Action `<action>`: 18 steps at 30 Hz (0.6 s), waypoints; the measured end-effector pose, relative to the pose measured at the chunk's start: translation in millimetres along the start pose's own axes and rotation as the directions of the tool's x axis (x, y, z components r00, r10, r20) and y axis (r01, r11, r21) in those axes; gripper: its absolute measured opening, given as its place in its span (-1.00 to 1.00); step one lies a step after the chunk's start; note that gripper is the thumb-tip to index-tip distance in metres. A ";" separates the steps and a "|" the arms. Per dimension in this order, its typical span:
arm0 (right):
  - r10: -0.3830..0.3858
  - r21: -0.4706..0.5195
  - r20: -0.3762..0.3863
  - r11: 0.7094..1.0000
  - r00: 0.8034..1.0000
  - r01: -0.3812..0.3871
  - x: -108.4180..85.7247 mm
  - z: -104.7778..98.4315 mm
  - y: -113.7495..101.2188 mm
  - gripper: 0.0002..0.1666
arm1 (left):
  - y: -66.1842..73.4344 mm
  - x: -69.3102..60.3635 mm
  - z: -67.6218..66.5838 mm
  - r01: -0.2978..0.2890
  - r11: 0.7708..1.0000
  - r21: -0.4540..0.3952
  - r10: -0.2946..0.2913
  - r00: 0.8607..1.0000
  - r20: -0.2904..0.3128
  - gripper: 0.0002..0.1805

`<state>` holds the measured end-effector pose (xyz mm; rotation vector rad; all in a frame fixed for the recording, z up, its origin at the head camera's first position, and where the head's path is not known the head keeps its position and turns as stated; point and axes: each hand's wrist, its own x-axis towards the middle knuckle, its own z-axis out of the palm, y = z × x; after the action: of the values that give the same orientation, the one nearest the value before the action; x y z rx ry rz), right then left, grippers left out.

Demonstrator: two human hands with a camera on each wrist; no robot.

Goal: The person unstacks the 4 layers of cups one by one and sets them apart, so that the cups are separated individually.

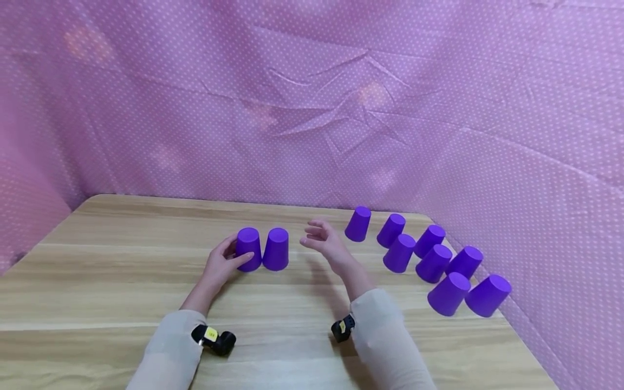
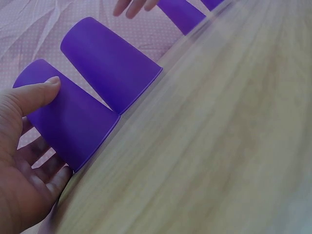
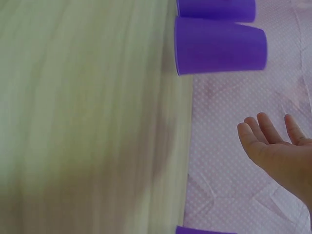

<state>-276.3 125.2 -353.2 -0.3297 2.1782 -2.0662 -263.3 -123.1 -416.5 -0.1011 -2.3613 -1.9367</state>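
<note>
Two purple cups stand upside down side by side near the middle of the table, their rims touching or almost so. My left hand (image 1: 220, 265) holds the left cup (image 1: 249, 250), thumb on the near side and fingers round the far left side. In the left wrist view the thumb lies on that cup's wall (image 2: 73, 117). The right cup (image 1: 276, 250) stands free of both hands. To its right my right hand (image 1: 327, 245) hovers above the table with fingers loosely extended and nothing in them; the right wrist view shows the same hand (image 3: 278, 151) apart from the cups.
Several more upside-down purple cups stand in two slanting rows along the table's right side, among them a far one (image 1: 358, 224) and a near one (image 1: 488, 296). The wooden table (image 1: 122, 271) meets a pink dotted cloth (image 1: 312, 108) behind and at the sides.
</note>
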 end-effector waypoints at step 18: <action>0.122 -0.104 0.011 0.987 0.992 -0.121 15.8 35.7 15.0 -0.25 | -0.7 2.2 -1.0 0.030 0.999 0.019 -0.031 1.000 0.008 -0.25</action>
<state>-284.3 87.4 -369.3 -0.2178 2.2398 -1.8855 -265.6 -124.2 -416.7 -0.0723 -2.4001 -1.9299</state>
